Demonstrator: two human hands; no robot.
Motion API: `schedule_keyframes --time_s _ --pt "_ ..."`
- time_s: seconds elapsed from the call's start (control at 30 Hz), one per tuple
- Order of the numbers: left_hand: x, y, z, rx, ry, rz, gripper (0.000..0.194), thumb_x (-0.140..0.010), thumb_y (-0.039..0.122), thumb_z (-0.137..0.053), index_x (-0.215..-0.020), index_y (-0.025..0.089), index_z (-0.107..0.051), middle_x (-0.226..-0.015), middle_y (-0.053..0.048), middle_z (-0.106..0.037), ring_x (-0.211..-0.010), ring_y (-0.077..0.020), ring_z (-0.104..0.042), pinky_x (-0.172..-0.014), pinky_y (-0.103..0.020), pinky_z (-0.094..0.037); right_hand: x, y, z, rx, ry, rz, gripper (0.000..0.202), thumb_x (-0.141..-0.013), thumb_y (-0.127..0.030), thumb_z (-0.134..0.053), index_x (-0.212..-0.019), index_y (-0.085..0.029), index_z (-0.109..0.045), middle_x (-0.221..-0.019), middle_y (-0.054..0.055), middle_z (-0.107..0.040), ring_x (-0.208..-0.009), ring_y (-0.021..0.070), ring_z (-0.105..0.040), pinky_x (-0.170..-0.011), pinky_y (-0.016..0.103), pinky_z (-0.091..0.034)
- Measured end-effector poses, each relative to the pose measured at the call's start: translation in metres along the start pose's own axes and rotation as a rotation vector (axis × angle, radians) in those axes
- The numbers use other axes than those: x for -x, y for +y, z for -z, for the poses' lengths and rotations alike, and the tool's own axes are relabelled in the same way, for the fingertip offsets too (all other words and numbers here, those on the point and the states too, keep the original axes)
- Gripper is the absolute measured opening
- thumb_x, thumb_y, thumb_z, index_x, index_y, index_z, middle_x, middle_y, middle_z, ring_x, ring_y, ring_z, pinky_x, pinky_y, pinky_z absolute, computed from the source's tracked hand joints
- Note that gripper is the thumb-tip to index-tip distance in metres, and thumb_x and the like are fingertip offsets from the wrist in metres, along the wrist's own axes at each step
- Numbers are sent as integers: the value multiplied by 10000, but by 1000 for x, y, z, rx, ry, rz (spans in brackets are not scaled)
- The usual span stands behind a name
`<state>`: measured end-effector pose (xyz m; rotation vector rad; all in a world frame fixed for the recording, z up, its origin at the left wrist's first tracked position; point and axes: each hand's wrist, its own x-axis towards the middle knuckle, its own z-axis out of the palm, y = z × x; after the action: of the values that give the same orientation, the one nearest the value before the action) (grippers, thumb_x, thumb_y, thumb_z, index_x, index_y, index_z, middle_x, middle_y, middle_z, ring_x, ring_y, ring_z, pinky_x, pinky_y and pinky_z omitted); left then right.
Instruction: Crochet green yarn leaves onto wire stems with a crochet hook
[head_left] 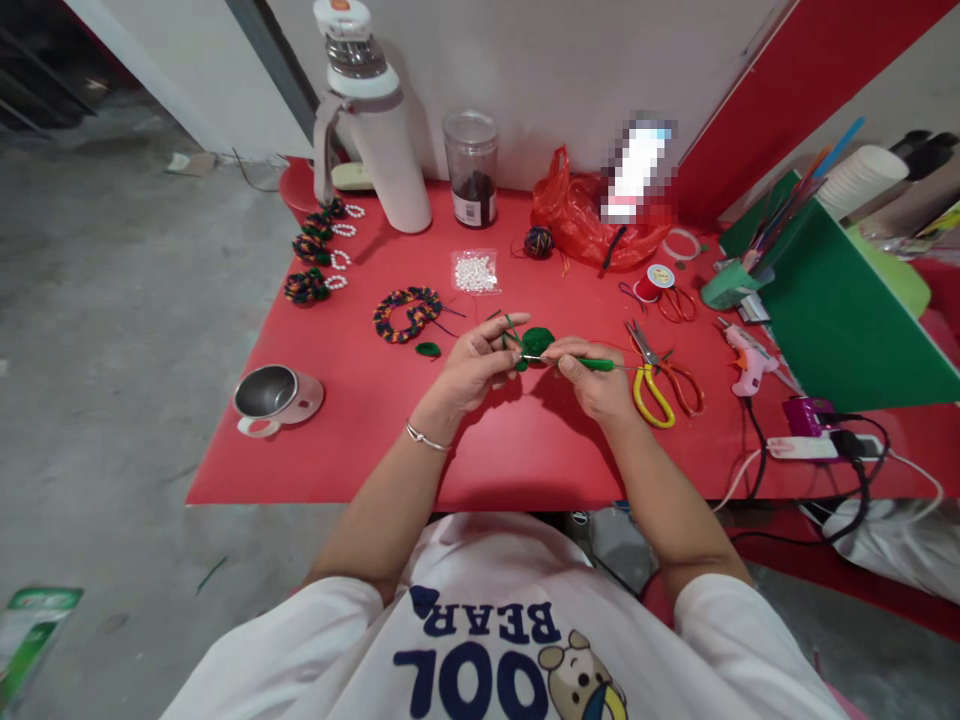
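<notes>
My right hand is closed around a crochet hook with a green handle, its metal tip pointing left. That tip meets a small piece of green crochet work pinched in my left hand. Green yarn passes over the raised fingers of the left hand. Just behind the hands lies a ball of green yarn. A small green crocheted leaf shape rests left of my left hand, and behind it a multicoloured crocheted strip lies curled. How the hook sits in the stitches is too small to tell.
Yellow-and-orange-handled scissors lie right of my right hand, near a red thread spool. A pink glue gun and power strip are further right. A mug stands left; a bead packet and tall bottle are behind.
</notes>
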<state>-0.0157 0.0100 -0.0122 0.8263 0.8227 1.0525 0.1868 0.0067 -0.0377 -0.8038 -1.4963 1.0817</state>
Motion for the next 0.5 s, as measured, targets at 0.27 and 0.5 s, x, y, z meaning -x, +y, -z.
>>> schedule_keyframes --time_s 0.27,0.5 --pt "-3 -11 -3 -72 -27 -67 682 -648 195 -893 -1296 149 -685 -729 13 -707 -519 -69 -560 -450 -186 -340 1 1 -9 66 97 33 217 -854 -552 -808 -970 -374 -849 -1031 3 -835 -1019 222 -762 -991 439 -609" --pt "-3 -11 -4 -52 29 -87 619 -635 155 -833 -1243 149 -715 -734 27 -661 -538 -70 -545 -415 -172 -367 -1 5 -4 62 81 62 142 -888 -477 -801 -989 -387 -844 -1021 -13 -842 -1017 209 -773 -984 417 -611"
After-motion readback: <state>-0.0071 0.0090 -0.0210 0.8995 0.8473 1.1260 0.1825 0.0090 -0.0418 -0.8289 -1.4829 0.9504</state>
